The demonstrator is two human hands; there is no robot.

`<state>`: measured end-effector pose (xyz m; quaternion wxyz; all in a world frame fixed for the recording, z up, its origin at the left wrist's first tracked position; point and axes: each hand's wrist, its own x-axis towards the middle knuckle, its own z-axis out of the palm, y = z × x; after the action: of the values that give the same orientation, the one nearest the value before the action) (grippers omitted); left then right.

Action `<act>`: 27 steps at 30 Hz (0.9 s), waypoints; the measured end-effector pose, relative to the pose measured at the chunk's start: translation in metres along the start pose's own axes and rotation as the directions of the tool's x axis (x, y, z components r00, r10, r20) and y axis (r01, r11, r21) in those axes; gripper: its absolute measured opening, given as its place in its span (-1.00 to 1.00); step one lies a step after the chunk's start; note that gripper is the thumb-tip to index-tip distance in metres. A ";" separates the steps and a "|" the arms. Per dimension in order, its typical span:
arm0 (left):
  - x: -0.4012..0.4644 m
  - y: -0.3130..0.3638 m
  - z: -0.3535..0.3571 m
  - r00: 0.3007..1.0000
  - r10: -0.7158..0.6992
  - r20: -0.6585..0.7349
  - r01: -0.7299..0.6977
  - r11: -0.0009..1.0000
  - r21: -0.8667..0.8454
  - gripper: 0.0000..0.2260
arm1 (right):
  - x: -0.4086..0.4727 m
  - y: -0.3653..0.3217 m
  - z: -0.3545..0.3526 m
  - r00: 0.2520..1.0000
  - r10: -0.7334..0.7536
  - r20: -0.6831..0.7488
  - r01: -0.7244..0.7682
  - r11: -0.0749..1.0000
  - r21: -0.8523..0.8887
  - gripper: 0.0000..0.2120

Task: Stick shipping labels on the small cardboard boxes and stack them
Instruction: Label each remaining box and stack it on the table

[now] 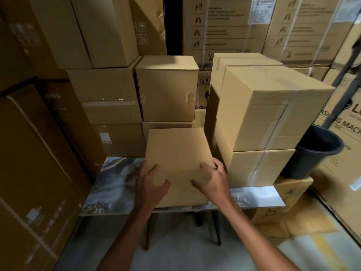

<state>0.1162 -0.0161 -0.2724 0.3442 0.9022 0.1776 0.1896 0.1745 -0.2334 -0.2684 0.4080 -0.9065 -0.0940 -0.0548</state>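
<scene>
Head view:
- Box (176, 153): small plain cardboard carton, on the table (109, 184) at its front middle, between the left stack (117, 112) and the right stack (263, 124). No label shows on its visible faces.
- Handling, judged: stiff corrugated board, dry and matte, so not slippery; likely light, since two hands at the near edge seem enough. Walls could dent under a hard squeeze. Best taken at opposite sides or the two near corners, palms flat against the board.
- Left hand (151, 184): at the box's near left corner, fingers spread and laid over the top edge, thumb apart on the front face. Touching the box, not pinching it.
- Right hand (212, 180): at the near right corner, fingers loosely curved over the top edge, thumb spread on the front face. It touches the box; whether it grips firmly, cannot tell.
- Bucket (314, 151): dark, just beside the right stack, well apart from the hands.
</scene>
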 end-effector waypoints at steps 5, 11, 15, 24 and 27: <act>-0.001 0.017 0.015 0.996 0.051 0.071 -0.052 0.999 0.007 -0.33 | -0.001 0.014 -0.017 0.995 0.071 -0.067 -0.066 0.995 0.069 -0.27; -0.008 0.029 0.029 0.993 0.059 0.101 -0.061 0.998 0.021 -0.23 | 0.000 0.024 -0.032 0.993 0.104 -0.060 -0.097 0.990 0.100 -0.24; -0.007 0.035 0.026 0.989 0.053 0.138 -0.058 0.998 0.034 -0.19 | 0.001 0.025 -0.030 0.994 0.101 -0.050 -0.096 0.990 0.100 -0.25; -0.002 0.032 0.027 0.979 0.081 0.187 -0.092 0.994 0.052 -0.24 | 0.001 0.023 -0.031 0.995 0.095 -0.030 -0.091 0.990 0.110 -0.32; -0.002 0.030 0.029 0.978 0.088 0.189 -0.096 0.995 0.034 -0.24 | 0.000 0.023 -0.036 0.995 0.098 -0.004 -0.097 0.991 0.095 -0.36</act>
<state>0.1335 -0.0538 -0.2721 0.3306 0.9306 0.1065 0.1156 0.1789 -0.2752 -0.2619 0.4532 -0.8893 -0.0505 -0.0342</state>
